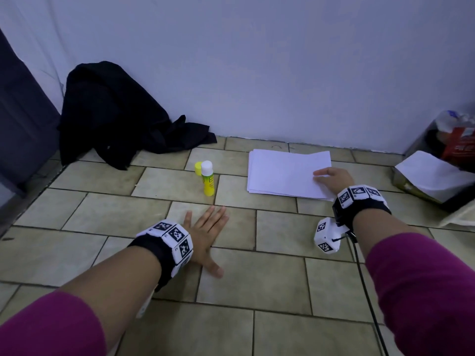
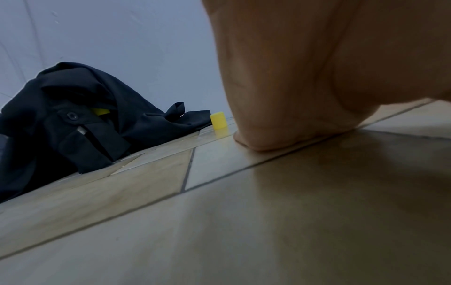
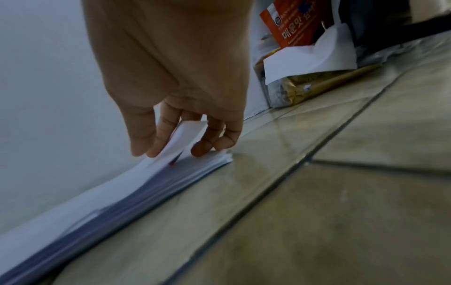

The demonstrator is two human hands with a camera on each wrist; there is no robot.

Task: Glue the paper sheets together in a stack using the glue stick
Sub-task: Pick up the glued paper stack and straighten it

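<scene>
- Floor point(image 1: 277, 273): beige rectangular tiles with dark grout lines, laid in a staggered pattern; glossy in the wrist views.
- Wall point(image 1: 257, 60): plain pale surface meeting the floor along the far edge.
- Black garment point(image 1: 113, 111): crumpled heap against the wall at far left; a button and a zip are visible in the left wrist view.
- Dark panel point(image 1: 23, 119): stands at the left edge, beside the garment.
- Clutter pile point(image 1: 447, 160): far right by the wall; includes an orange packet point(image 3: 290, 25) with Korean print, a loose white sheet point(image 3: 312, 59) and a gold-coloured wrapper point(image 3: 300, 88).
</scene>
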